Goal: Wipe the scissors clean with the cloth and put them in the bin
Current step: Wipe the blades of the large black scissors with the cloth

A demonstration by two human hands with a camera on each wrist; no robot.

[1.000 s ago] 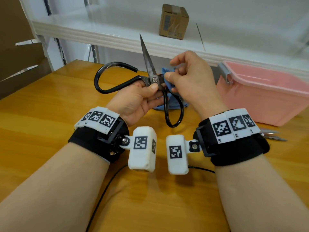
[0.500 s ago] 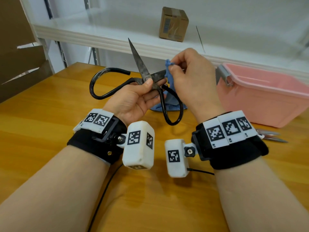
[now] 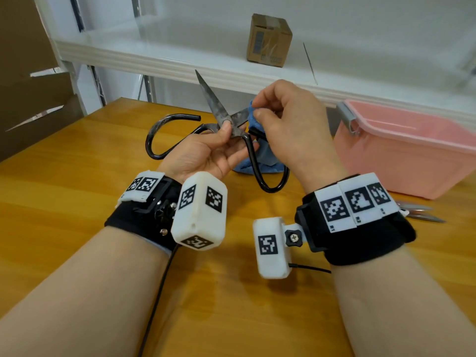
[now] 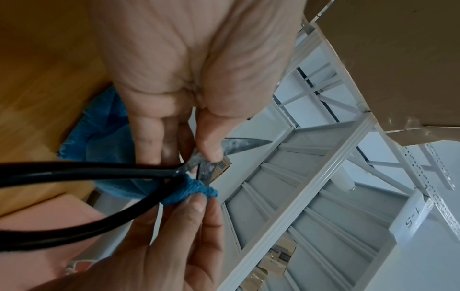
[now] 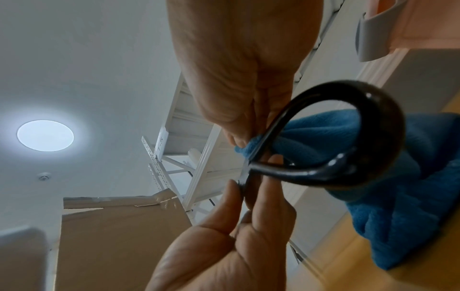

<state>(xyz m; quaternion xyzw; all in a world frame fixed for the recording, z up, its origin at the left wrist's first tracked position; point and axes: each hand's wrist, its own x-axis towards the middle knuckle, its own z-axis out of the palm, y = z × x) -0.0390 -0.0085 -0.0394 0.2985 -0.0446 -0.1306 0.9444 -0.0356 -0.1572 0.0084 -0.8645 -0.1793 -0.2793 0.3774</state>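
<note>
Left hand [image 3: 203,153] pinches tarnished steel scissors [image 3: 226,119] at the pivot, blades spread, black loop handles. Right hand [image 3: 288,124] pinches fuzzy blue cloth [image 3: 253,117] over one blade, hiding its tip. Pink plastic bin [image 3: 401,155] cut off at right.

The scissors [image 3: 233,124] are held above the table [image 3: 64,202] at its middle, between the left hand [image 3: 203,153] and the right hand [image 3: 291,124]. The cloth [image 3: 257,161] hangs behind them, its lower end on the table. The bin [image 3: 401,150] stands to the right. A cardboard box [image 3: 269,39] sits on the shelf [image 3: 154,55] behind the table.
</note>
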